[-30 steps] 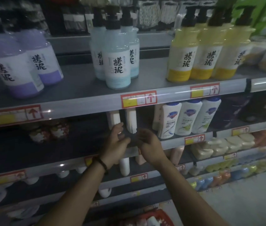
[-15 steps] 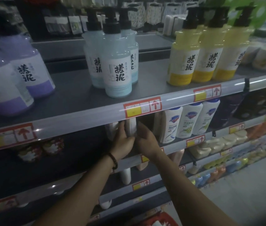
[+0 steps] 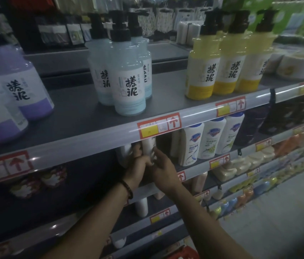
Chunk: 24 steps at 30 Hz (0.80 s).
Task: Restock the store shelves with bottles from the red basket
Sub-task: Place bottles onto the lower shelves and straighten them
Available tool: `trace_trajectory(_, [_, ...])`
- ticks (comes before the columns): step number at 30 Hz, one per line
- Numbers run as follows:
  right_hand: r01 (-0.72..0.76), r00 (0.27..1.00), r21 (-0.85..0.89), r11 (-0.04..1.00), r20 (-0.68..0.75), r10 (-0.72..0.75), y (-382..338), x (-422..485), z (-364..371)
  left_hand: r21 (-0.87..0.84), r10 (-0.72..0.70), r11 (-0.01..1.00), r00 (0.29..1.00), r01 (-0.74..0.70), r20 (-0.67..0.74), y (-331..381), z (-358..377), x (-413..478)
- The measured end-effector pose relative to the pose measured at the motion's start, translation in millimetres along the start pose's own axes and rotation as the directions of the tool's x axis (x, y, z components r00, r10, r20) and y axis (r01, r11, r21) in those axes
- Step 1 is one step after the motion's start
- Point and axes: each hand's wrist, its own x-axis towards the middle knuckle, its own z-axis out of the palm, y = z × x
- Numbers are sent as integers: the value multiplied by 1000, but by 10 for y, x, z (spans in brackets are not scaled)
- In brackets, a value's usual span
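A white bottle [image 3: 149, 146] stands on the second shelf [image 3: 194, 168], its top hidden behind the upper shelf's price rail. My left hand [image 3: 138, 166] grips its lower part, thumb up between it and a second white bottle [image 3: 124, 156] on the left. My right hand [image 3: 163, 170] rests its fingers against the bottle's right side. A corner of the red basket [image 3: 184, 254] shows at the bottom edge.
The top shelf [image 3: 84, 116] carries purple [image 3: 22, 86], pale blue [image 3: 128, 85] and yellow pump bottles [image 3: 201, 71]. Three white body-wash bottles [image 3: 211, 141] stand right of my hands. Lower shelves hold more bottles and coloured packs. Grey floor [image 3: 287, 221] lies to the right.
Both hands have moved up and deeper into the second shelf, closing in on the white bottle. The camera has moved closer to the shelves.
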Motion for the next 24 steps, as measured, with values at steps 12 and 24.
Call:
trace_trajectory(12, [64,997,-21,998,-39,-65,48,-105,84,-167,74,984,997,-70,21,39,160,21])
trace_trajectory(24, [8,994,19,1000,-107,-6,-91,-58,-293,-134,98,986,994,-103,-40,-134,164,-153])
